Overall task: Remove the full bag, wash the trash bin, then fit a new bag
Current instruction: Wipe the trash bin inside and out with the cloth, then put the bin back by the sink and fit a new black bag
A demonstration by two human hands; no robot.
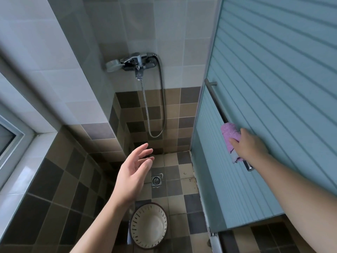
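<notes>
Trash bin on floor below left hand — fingers spread; right hand grips purple cloth.

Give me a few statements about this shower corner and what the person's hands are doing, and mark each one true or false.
1. The right hand grips a purple cloth hanging on the door's metal bar. True.
2. The left hand holds the shower hose. False: it is open in the air, holding nothing; the hose hangs from the tap on the wall.
3. The trash bin stands upright on the tiled floor, with no bag in it. True.
4. The bin covers the floor drain. False: the drain lies bare, farther from the camera than the bin.
5. Water streams from the tap. False: no water is visible.
</notes>
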